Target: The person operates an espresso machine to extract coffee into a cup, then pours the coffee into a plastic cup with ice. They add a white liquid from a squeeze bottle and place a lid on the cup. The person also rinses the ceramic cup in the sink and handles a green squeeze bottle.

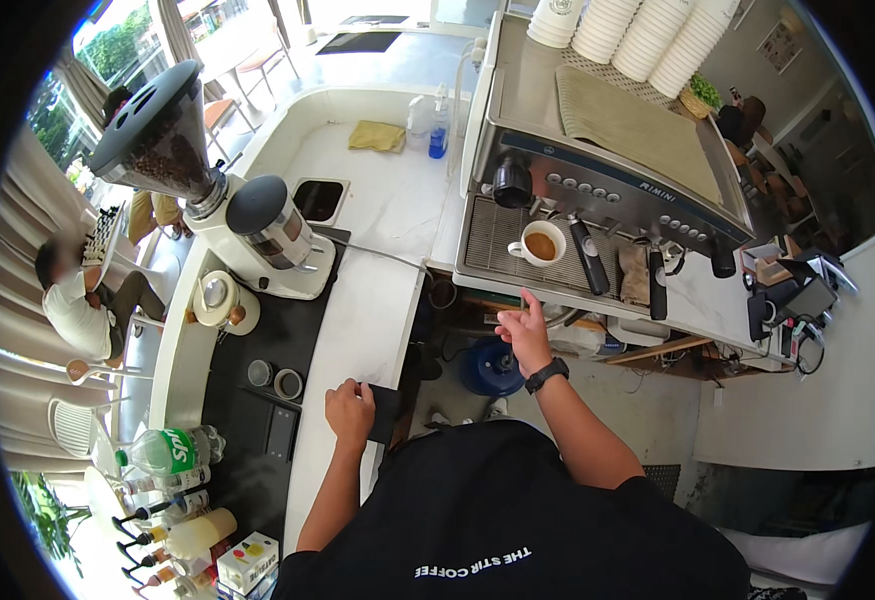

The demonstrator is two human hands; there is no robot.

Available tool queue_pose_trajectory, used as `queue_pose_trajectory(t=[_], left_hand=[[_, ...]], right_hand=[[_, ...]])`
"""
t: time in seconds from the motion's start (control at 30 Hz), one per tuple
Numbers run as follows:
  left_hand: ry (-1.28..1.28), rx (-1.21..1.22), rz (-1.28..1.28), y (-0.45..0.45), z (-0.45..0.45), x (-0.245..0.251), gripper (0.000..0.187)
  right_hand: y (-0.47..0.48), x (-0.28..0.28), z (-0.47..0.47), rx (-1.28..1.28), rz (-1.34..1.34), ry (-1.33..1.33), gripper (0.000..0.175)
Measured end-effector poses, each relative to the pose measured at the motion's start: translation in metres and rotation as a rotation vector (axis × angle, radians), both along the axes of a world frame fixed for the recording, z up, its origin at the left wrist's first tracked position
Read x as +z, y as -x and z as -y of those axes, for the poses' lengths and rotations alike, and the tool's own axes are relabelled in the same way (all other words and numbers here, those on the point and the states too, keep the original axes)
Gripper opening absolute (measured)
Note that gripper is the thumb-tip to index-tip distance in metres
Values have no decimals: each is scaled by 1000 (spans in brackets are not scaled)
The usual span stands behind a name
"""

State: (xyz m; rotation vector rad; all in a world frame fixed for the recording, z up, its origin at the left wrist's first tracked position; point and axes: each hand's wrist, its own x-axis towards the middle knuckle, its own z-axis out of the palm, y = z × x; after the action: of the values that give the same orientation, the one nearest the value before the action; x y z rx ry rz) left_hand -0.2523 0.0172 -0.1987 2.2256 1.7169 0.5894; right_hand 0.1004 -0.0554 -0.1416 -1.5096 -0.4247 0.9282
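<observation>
My left hand [350,411] rests with curled fingers at the edge of the white counter [362,330], beside a dark cloth or mat [383,414]; whether it grips anything does not show. My right hand [525,334], with a black watch at the wrist, is raised in front of the espresso machine [602,172]. A thin item, perhaps a spoon handle, seems to show at its fingertips. Beyond that hand a white cup of coffee [540,244] stands on the drip tray [482,247]. A portafilter with a black handle [589,255] is right of the cup, and a second one [657,283] sits farther right, past a brown cloth [634,274].
A coffee grinder [257,232] stands on the left counter, with a tamper mat [242,360], canister [227,304], soda bottle [171,450] and syrup pumps nearer me. A yellow cloth [377,136] and spray bottles [438,127] lie beyond. A blue water jug [491,369] is on the floor. A person sits at far left.
</observation>
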Motion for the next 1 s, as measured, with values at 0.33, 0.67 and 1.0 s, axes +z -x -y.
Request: queue_pose_trajectory(t=[0.33,0.67,1.0], left_hand=[[145,63,-75,-1,-7,4,27],[164,130,-54,-4,-6,4,27],[112,168,-33,-11,-5,8,27]], right_hand=[[-4,30,-64,-33,-322,-77,100],[-16,23,-105,-181,-562,-200,79],[-24,21,-62,-320,-452,-81,21]])
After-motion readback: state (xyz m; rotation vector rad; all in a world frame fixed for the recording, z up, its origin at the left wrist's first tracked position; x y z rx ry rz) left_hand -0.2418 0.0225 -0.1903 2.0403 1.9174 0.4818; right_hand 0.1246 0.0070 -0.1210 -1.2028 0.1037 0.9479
